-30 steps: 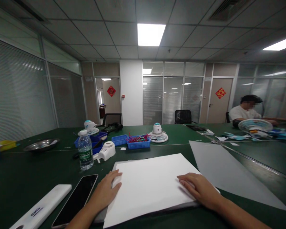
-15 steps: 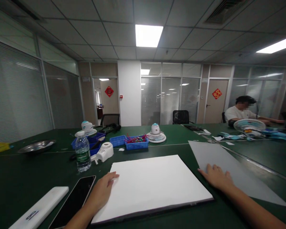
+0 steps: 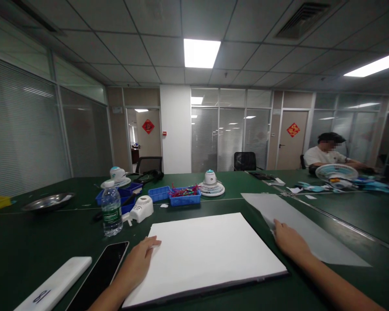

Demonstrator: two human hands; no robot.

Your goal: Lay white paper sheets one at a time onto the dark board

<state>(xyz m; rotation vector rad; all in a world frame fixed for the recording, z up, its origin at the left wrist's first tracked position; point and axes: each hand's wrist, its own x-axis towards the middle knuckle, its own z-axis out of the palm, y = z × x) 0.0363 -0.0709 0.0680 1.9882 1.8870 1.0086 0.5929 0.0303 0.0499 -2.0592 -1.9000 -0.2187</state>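
A white pad of paper (image 3: pixel 204 255) with a dark underside lies in front of me. At its left edge rests my left hand (image 3: pixel 139 259), fingers stretched out over the top surface and not wrapped round anything. Right of the pad, my right hand (image 3: pixel 290 239) has its fingers closed on the near left edge of a pale translucent sheet (image 3: pixel 314 233). That sheet is slightly bent by the grip; the thumb is hidden from view.
Left of the pad lie a phone (image 3: pixel 100 274) and a white power bank (image 3: pixel 55 283). Beyond stand a water bottle (image 3: pixel 111 209), a white plastic housing (image 3: pixel 142 208), a blue tray (image 3: pixel 185 198) and a small fan part (image 3: pixel 210 185). A person (image 3: pixel 327 153) sits far right.
My right hand has closed on the translucent sheet, which has shifted left toward the pad. My left hand and the pad have hardly moved.
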